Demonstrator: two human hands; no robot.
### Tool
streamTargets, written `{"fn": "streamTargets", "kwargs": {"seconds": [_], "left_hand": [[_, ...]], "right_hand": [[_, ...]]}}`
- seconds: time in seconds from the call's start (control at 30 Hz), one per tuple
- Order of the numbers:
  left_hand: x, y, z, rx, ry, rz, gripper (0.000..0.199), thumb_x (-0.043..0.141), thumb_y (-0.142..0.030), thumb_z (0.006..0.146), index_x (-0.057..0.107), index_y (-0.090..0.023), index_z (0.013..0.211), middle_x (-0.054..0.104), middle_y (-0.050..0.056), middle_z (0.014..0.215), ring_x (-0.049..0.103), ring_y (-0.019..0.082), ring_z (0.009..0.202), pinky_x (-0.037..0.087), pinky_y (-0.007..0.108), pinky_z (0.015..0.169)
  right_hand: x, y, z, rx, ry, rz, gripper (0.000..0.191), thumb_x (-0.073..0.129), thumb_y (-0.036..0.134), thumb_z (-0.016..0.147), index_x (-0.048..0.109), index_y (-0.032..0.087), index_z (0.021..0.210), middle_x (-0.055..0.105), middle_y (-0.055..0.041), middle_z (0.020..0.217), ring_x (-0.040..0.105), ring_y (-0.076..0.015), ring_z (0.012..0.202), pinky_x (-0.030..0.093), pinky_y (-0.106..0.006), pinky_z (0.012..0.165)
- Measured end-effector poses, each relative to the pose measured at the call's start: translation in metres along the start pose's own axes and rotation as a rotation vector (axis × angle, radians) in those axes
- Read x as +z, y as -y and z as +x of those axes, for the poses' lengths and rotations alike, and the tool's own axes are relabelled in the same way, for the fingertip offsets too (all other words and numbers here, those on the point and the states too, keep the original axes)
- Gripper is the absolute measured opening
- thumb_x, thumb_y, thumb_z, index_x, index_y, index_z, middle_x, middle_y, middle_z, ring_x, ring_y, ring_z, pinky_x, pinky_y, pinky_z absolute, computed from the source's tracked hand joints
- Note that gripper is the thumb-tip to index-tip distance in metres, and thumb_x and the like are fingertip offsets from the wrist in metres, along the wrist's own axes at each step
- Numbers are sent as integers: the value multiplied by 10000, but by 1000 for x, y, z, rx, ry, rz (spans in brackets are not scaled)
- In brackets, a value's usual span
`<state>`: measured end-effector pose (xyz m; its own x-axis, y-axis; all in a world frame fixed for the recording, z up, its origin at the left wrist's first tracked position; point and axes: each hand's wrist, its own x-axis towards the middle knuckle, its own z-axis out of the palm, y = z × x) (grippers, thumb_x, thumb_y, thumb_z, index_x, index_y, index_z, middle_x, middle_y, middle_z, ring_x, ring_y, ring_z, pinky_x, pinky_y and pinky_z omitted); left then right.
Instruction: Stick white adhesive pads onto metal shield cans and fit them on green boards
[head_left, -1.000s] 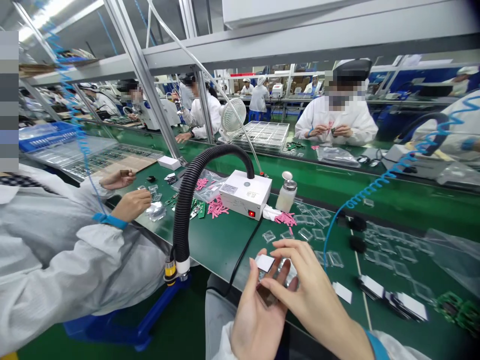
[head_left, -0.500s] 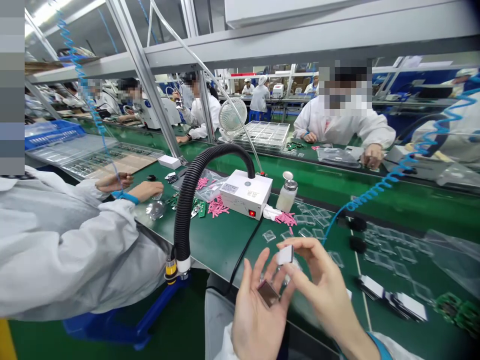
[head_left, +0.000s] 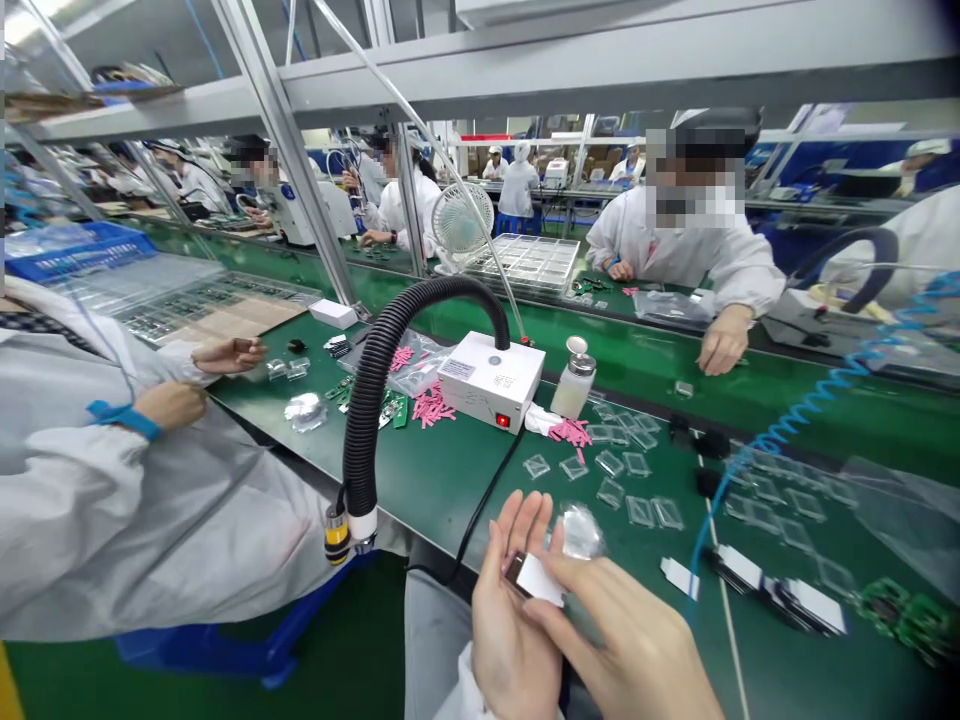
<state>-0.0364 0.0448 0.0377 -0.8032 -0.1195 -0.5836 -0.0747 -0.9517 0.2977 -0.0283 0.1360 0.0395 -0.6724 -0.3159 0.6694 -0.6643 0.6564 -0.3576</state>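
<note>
The left hand (head_left: 512, 640) lies palm up and half open, its fingers curled upward, with a small dark flat piece (head_left: 517, 570) held against the fingers. A white strip (head_left: 538, 580) lies over that piece, and the fingertips (head_left: 546, 620) of the right hand (head_left: 626, 650) press on it from the right. The right hand is partly closed, and a crumpled clear film (head_left: 581, 531) sits just above its fingers, though I cannot tell whether it is gripped.

Both hands are over the near edge of the green table (head_left: 427, 520). To their right lie small clear plastic squares (head_left: 611, 492), scattered in loose rows, and white-and-black pieces (head_left: 780, 604) beside a loose white strip (head_left: 679, 577). Green circuit boards (head_left: 904, 615) sit at the right edge, and a blue coiled hose (head_left: 810, 418) crosses the table.

Further left, a seated co-worker's white sleeve (head_left: 97, 500) and hand (head_left: 171, 405) reach toward a silvery clear bag (head_left: 306, 411). Beyond it are pink strips (head_left: 431, 405), a black ribbed hose (head_left: 367, 400) and a white box (head_left: 491, 380) with a red switch, with a bottle (head_left: 572, 380) beside it. Across the table, another co-worker's hand (head_left: 724, 340) rests on the far bench, and a small white fan (head_left: 461, 222) stands by a tray (head_left: 525, 262).
</note>
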Motion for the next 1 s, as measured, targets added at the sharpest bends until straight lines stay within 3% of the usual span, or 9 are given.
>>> {"fn": "streamTargets", "kwargs": {"seconds": [0.3, 0.7, 1.0], "left_hand": [[3, 3, -2, -12, -20, -20, 287, 426, -243, 915, 617, -123, 1092, 622, 120, 1191, 565, 213, 1121, 405, 360, 1034], [7, 7, -5, -65, -17, -27, 284, 436, -257, 915, 606, -139, 1110, 619, 95, 1203, 570, 189, 1114, 349, 357, 1075], [7, 12, -6, -69, -22, -39, 294, 419, -261, 920, 607, -131, 1105, 623, 104, 1196, 585, 190, 1092, 415, 345, 1021]], "right_hand": [[8, 1, -4, 42, -33, 5, 346, 392, 342, 975, 644, 172, 810, 623, 23, 812, 513, -83, 746, 324, -219, 700], [9, -1, -8, 61, -53, 25, 360, 387, 328, 980, 657, 167, 806, 636, 18, 865, 539, -77, 807, 320, -241, 769], [5, -2, -9, 32, -47, -35, 403, 341, 309, 998, 677, 179, 817, 633, 18, 883, 535, -66, 813, 320, -240, 755]]}}
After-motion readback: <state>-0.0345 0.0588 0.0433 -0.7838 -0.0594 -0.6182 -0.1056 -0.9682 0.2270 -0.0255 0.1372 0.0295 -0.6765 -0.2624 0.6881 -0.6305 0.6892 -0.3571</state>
